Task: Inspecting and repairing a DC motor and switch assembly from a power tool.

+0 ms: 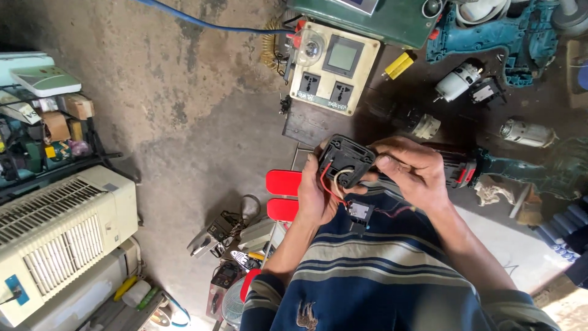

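Note:
My left hand (313, 195) cradles a black plastic housing (346, 158) from below, its open side facing me with a red wire and a pale wire looping out of it. My right hand (413, 168) grips the same housing from the right, fingers pinched near the wires. A small black switch part (359, 212) hangs on the red wire just beneath the housing, over my striped blue shirt. Both hands are held above the near edge of a dark workbench (318, 125).
On the bench lie a cream socket panel with a meter (334, 66), a teal drill body (490, 37), small grey motors (458, 79), a yellow block (398, 64) and another teal tool (527, 171). On the concrete floor are a white fan heater (58, 236), red stool parts (283, 182) and scattered tools.

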